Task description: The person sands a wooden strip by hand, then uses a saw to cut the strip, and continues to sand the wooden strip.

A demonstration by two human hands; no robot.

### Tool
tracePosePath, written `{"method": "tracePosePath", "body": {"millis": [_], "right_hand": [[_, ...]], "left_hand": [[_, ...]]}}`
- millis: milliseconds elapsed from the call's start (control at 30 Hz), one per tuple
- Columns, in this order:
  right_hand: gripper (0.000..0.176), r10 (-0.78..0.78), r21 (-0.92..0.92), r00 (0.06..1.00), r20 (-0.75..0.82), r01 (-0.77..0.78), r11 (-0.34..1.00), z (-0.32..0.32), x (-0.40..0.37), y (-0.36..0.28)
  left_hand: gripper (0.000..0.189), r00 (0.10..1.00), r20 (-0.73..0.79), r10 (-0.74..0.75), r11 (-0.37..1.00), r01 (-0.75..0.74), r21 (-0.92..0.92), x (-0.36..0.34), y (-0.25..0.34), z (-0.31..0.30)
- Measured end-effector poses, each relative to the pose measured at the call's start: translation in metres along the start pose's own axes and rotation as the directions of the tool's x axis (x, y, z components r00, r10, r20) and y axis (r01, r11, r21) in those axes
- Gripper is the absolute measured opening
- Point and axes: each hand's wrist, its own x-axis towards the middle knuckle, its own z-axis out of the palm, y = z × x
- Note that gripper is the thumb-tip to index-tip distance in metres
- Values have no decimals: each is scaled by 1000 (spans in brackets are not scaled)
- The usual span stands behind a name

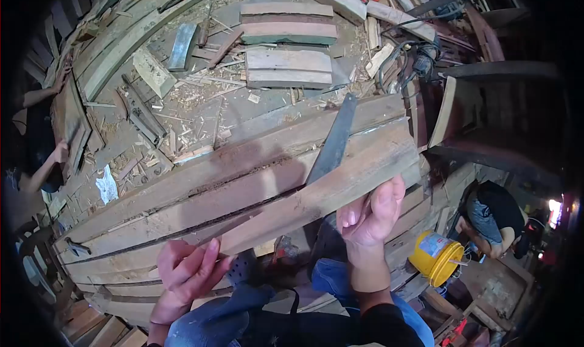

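Note:
A short wooden plank [316, 195] slants across the middle of the head view, raised in front of my body. My left hand [190, 273] has its fingers closed around the narrow left end. At the wider right end, my right hand [376, 212] grips the lower edge between thumb and fingers. Behind the plank lies a handsaw blade [334, 139], its tip pointing up; the plank hides its lower part. Beneath are long wooden beams [219, 192] laid side by side.
Cut blocks [289, 61], shavings and offcuts litter the surface beyond. A corded power tool [423, 61] lies at upper right. Right of me stands a yellow bucket [437, 259], near a crouching person [496, 216]. At left, another person's hand [61, 152] touches a board [70, 119].

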Motion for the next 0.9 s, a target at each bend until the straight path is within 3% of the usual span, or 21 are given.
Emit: {"method": "tracePosePath", "body": {"millis": [200, 633, 700, 900], "right_hand": [[43, -54, -10, 999, 9, 54, 998, 13, -8, -14], [47, -13, 81, 1000, 4, 13, 997, 21, -16, -23], [47, -34, 81, 999, 10, 33, 996, 22, -16, -26], [38, -188, -183, 980, -71, 172, 968, 32, -13, -45]], "left_hand": [[46, 999, -37, 25, 1000, -25, -6, -8, 7, -17], [47, 995, -87, 55, 998, -54, 16, -13, 17, -26], [57, 996, -83, 36, 999, -36, -6, -15, 20, -27], [50, 992, -103, 66, 997, -61, 50, -16, 20, -31]]}}
